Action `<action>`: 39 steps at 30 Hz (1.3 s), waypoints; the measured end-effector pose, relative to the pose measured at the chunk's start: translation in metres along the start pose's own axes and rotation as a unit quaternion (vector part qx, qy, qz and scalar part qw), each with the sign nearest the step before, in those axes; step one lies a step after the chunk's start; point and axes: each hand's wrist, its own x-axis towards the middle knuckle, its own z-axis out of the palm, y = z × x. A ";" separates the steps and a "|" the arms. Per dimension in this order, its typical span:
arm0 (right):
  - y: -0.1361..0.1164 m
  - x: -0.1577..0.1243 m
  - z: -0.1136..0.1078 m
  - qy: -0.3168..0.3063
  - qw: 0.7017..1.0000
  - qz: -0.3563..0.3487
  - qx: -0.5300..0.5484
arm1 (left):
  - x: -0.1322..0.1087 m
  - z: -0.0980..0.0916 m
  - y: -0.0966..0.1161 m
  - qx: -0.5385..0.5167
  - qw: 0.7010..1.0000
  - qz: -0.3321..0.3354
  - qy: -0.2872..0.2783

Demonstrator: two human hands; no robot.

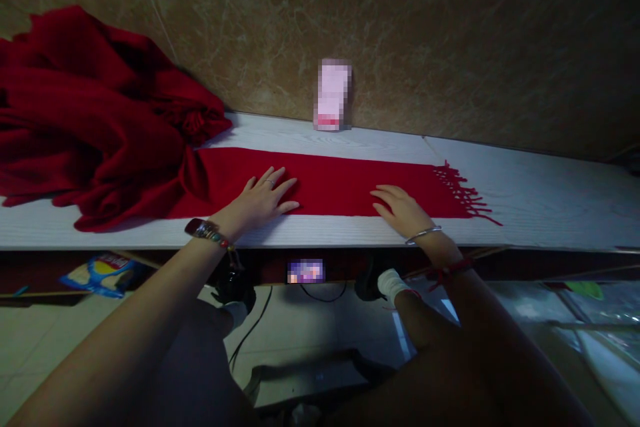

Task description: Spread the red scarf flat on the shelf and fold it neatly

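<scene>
A red scarf lies flat along a white table, its fringed end pointing right. My left hand rests flat on the scarf's left-middle part, fingers spread, a ring on one finger and a beaded bracelet at the wrist. My right hand lies flat on the scarf nearer the fringe, fingers stretched out, a thin bangle on the wrist. Neither hand holds anything.
A heap of red cloth fills the table's left end and joins the scarf. A small pink box stands against the brown wall behind. Below the table edge are my legs, a cable and a blue-yellow packet.
</scene>
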 end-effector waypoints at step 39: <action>-0.080 0.036 0.000 -0.095 0.991 -0.084 -0.051 | 0.002 -0.031 0.023 0.104 0.994 0.032 0.010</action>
